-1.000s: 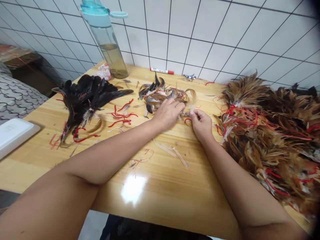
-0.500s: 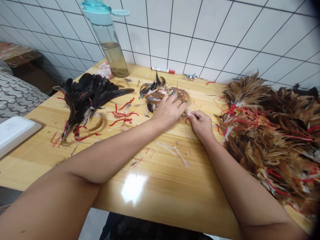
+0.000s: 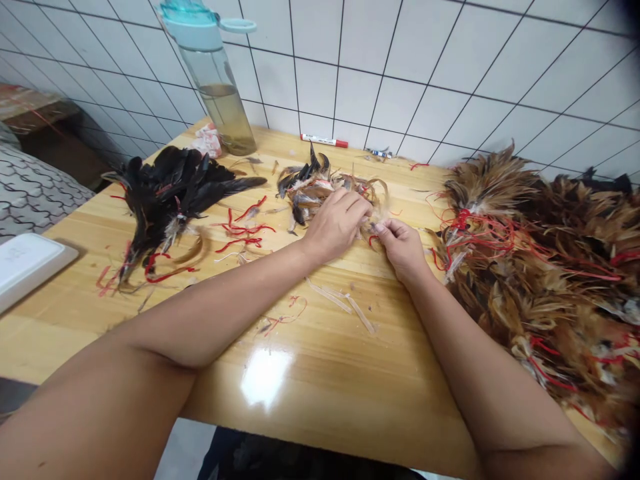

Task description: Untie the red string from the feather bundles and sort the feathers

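My left hand [image 3: 336, 225] is at the near right edge of a small mixed pile of brown and black feathers [image 3: 306, 193]. Its fingers are curled, and the tips close on a pale brown feather [image 3: 382, 195]. Just to the right, my right hand [image 3: 404, 248] pinches the lower end of that feather between thumb and forefinger. The fluffy base lies between both hands, partly covered by the fingers. A short red string [image 3: 373, 241] lies under the gap between the hands.
Black feathers [image 3: 165, 193] and red yarn pieces [image 3: 243, 230] lie on the left. Bundled brown feathers [image 3: 550, 280] tied with red string fill the right. A water bottle [image 3: 227, 113], a red marker [image 3: 324, 141] and a white box [image 3: 31, 265] stand or lie on the wooden table [image 3: 340, 380].
My left hand has lifted and curled from lying on the pile, its fingertips drawing in towards the right hand. The pale feather now shows curving up between them. My right hand has barely moved.
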The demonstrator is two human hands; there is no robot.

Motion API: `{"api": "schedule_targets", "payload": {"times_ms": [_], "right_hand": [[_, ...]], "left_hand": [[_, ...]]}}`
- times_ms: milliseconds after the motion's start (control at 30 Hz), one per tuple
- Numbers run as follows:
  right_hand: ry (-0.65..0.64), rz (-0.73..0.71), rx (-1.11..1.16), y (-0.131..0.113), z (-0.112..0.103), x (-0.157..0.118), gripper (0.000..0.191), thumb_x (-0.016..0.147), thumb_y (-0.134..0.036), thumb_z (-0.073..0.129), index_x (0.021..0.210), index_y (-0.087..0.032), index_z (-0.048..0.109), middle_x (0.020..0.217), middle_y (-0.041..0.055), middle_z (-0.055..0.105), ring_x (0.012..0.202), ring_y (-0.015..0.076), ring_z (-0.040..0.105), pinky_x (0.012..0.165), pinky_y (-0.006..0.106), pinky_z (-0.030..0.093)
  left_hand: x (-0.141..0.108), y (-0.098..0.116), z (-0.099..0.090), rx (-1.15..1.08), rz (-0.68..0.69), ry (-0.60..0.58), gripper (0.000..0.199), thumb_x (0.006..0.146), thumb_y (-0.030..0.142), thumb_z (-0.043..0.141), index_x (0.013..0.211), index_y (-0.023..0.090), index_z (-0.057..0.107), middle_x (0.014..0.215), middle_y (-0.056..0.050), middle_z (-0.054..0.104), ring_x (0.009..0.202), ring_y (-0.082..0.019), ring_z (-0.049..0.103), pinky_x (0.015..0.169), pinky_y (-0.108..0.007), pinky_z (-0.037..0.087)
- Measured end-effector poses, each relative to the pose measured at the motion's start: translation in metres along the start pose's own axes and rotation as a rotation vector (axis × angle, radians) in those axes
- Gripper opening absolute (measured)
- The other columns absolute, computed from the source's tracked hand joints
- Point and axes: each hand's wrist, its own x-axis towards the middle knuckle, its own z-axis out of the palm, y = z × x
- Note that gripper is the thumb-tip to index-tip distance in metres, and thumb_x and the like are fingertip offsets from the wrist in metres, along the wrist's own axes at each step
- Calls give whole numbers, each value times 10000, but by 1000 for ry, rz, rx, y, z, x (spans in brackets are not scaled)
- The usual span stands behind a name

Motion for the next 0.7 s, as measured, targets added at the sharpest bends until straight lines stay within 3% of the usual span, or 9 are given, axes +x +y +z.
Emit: {"api": "schedule_targets", "payload": {"times_ms": [100, 167, 300, 400, 533, 700], "right_hand": [[6, 28, 69, 0, -1, 1, 279, 734, -472, 634, 695, -200, 586, 672, -10, 589, 650, 134, 517, 676, 283, 441], [29, 41, 121, 0, -2, 2, 289, 733, -483, 640, 714, -200, 587, 684, -12, 592, 660, 133, 528, 699, 289, 454], [78, 28, 134, 1, -1, 1, 271, 750, -463, 623, 717, -197, 578, 695, -19, 587, 673, 127, 521, 718, 287, 453], [86, -1, 32, 0, 2, -2, 229, 767, -411, 592, 695, -195, 574, 660, -24, 562, 656, 128, 494, 682, 276, 430], [79, -85, -148, -2, 5, -5, 198, 782, -357, 550, 669, -197, 577, 655, -12, 556, 660, 139, 488, 680, 282, 400], [75, -91, -212, -1, 5, -6, 217, 795, -369, 546, 673, -199, 598, 654, -6, 559, 656, 145, 488, 661, 280, 387]], "left_hand": [[-1, 3, -3, -28, -72, 114, 215, 965, 285, 397, 940, 168, 576, 1010, -110, 603, 1008, -244, 497, 924, -410, 372], [-1, 5, -3, -50, -101, 128, 207, 957, 289, 415, 907, 165, 572, 970, -105, 605, 994, -243, 504, 924, -411, 371], [-2, 10, 1, -181, -136, -7, 199, 924, 279, 474, 813, 162, 591, 844, -71, 622, 879, -206, 531, 851, -356, 402], [-1, 11, 4, -354, -262, -88, 178, 887, 270, 520, 803, 157, 628, 827, -51, 644, 825, -175, 554, 793, -310, 418], [1, 9, 5, -547, -433, -130, 204, 866, 295, 530, 789, 151, 653, 800, -31, 657, 748, -141, 558, 705, -266, 417], [1, 5, 9, -656, -517, -150, 155, 817, 283, 566, 787, 150, 639, 718, -3, 632, 670, -123, 531, 639, -246, 408]]}}
